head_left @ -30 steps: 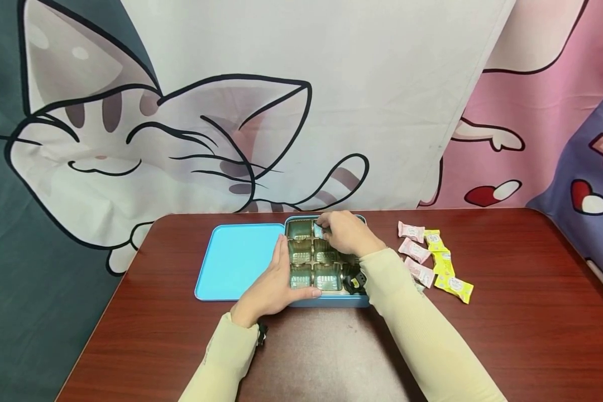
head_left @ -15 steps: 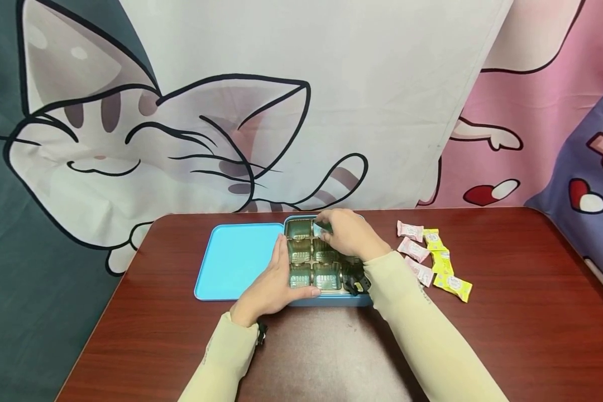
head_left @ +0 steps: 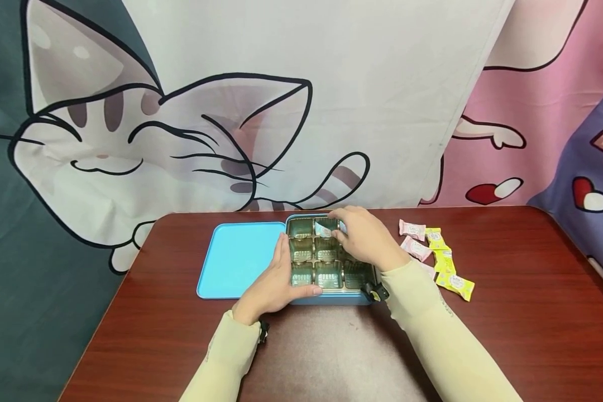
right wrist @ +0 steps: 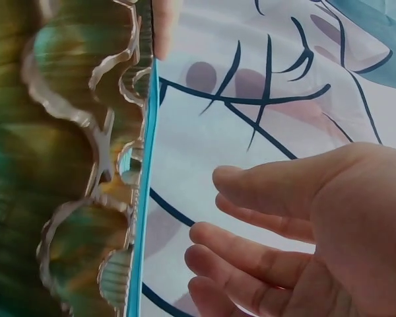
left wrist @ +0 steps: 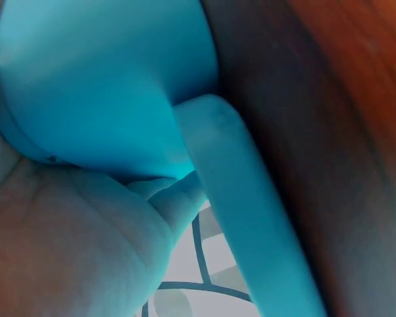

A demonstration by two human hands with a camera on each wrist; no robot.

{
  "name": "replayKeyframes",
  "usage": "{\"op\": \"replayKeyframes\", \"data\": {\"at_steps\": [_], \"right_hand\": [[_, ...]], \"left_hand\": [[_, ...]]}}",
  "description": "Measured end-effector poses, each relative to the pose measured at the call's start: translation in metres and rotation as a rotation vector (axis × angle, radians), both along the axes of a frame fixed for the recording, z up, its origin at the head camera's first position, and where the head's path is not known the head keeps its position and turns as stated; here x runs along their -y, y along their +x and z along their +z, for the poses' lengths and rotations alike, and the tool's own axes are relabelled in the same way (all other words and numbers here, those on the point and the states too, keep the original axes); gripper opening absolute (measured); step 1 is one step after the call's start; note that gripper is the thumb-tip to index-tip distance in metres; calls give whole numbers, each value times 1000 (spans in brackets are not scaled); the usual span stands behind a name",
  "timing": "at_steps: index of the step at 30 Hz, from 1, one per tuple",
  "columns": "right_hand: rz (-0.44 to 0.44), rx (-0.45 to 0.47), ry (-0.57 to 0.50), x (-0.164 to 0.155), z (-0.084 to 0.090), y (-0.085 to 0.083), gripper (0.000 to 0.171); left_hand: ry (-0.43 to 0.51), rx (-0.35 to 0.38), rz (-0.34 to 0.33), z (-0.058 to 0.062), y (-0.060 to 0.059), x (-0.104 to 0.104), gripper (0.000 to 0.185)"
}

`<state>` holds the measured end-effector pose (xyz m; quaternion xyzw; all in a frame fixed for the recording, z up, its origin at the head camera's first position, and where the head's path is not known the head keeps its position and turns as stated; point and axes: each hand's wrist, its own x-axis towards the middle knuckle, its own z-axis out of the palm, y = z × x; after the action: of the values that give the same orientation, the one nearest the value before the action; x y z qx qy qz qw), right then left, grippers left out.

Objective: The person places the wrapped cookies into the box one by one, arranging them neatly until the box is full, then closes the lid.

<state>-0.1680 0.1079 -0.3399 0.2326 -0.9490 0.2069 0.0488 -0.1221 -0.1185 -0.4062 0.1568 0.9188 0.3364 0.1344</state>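
**Hands at the blue tin, one wrapped sweet in the far row**

A shallow light-blue metal tin (head_left: 331, 300) sits near the middle of the dark red-brown wooden desk (head_left: 507, 335), fitted with a shiny gold plastic insert tray (head_left: 326, 262) divided into a grid of square cells. Its flat light-blue lid (head_left: 236, 259) lies just beside it on the left, touching the tin's side.

The left hand (head_left: 273, 285) rests against the tin's near-left corner, fingers straight along the left wall and thumb laid along the front edge; it steadies the tin without curling round anything. The left wrist view shows only blue metal close against the palm.

The right hand (head_left: 364, 237) hovers over the far-right part of the tray. Its fingers (right wrist: 264, 191) are relaxed and slightly bent, spread apart, and the right wrist view shows them holding nothing.

A small pale-blue and white wrapped sweet (head_left: 324, 229) lies in the middle cell of the far row, just beside the right hand's fingertips; whether they touch it cannot be told.

To the right of the tin, near the right forearm, loose pink wrapped sweets (head_left: 412, 230) and yellow wrapped sweets (head_left: 454, 283) lie in a small cluster on the desk. A cartoon-cat printed cloth (head_left: 181, 139) hangs behind.
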Motion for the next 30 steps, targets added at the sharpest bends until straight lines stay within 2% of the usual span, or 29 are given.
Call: {"op": "replayKeyframes", "data": {"at_steps": [10,30], "right_hand": [[-9,-40,-10,-15,-3,8,34],[-94,-62,-96,-46,-13,34,29]], "left_hand": [[2,2,5,-1,-2,-1,132],[13,16,6,-1,-1,-1,132]]}}
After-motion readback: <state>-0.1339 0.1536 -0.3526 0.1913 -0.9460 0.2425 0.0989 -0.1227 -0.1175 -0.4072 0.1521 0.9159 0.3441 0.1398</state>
